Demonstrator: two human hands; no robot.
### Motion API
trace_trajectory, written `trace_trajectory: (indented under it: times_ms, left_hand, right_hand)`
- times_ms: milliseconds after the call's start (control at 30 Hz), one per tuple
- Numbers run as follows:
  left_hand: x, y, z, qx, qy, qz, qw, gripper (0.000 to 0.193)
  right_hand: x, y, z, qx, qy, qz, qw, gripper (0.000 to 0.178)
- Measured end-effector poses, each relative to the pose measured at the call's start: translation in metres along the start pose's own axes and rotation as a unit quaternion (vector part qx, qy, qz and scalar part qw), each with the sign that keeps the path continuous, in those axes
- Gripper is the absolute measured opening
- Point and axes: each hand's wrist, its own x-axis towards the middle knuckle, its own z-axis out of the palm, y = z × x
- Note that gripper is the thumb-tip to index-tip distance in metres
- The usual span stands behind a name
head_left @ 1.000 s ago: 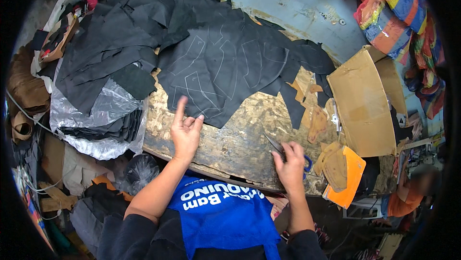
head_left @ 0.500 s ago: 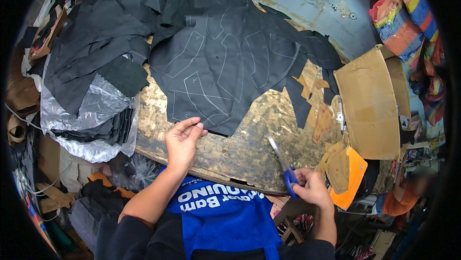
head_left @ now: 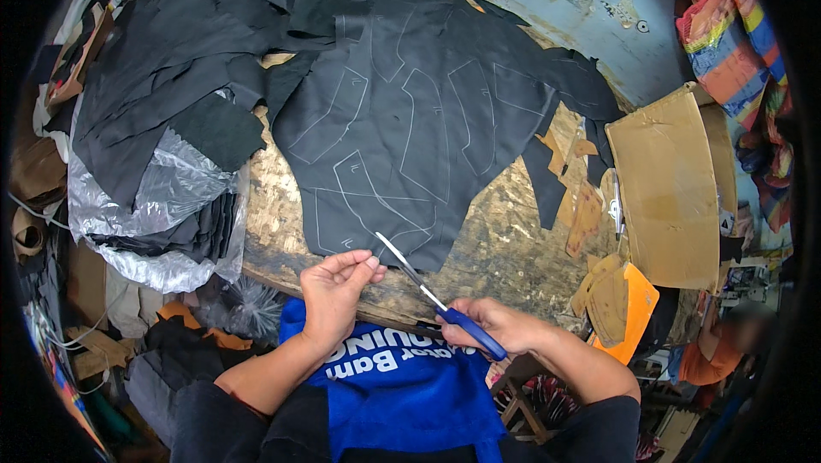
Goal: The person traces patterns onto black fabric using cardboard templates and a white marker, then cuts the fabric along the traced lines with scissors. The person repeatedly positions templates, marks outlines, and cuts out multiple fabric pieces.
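Just right of the fingertips of the left hand point(head_left: 336, 290): scissors point(head_left: 414, 275), blades laid over the near edge of the black sheet point(head_left: 389, 151). Half a second ago they were well apart from the sheet, out to the right over the wooden worktop point(head_left: 513, 266); the right hand point(head_left: 487, 328) has swung inward. Sheet's near edge has also come toward the body along with the left hand. Reads to me as the tool being at the work now, one hand steadying, one cutting-ready. No cut visible at the blades; can't tell if they touch the sheet.

Left: thumb and index look pinched on the sheet's near edge, other fingers curled behind. Forearm comes in from lower left, fingers pointing up and right.

Right: fingers closed around the blue handles; can't tell which go through the loops. Forearm angles in from lower right, scissors pointing up-left.

Sheet spreads beyond the left fingertips, white pattern outlines facing up. Brown templates point(head_left: 605, 305) sit right of the right fingers, beside an orange card point(head_left: 638, 309).
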Motion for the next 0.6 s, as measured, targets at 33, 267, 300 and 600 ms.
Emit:
trace_trajectory:
  times_ms: [33, 267, 300, 600]
  left_hand:
    - [-0.001, 0.000, -0.001, 0.000, -0.007, -0.001, 1.000, 0.014]
    - [-0.003, -0.002, -0.003, 0.013, -0.035, -0.002, 0.999, 0.011]
    - [-0.003, -0.001, -0.003, 0.008, -0.040, -0.007, 0.999, 0.011]
    - [-0.017, 0.007, -0.001, 0.015, -0.047, -0.107, 0.993, 0.012]
  right_hand:
    - [0.002, -0.003, 0.000, 0.016, -0.003, -0.013, 1.000, 0.040]
    - [0.009, -0.012, 0.001, -0.141, 0.024, 0.068, 0.987, 0.040]
    - [0.008, -0.013, 0.001, -0.167, 0.033, 0.077, 0.982, 0.040]
    - [0.023, -0.016, 0.014, -0.007, 0.043, 0.062, 0.997, 0.045]
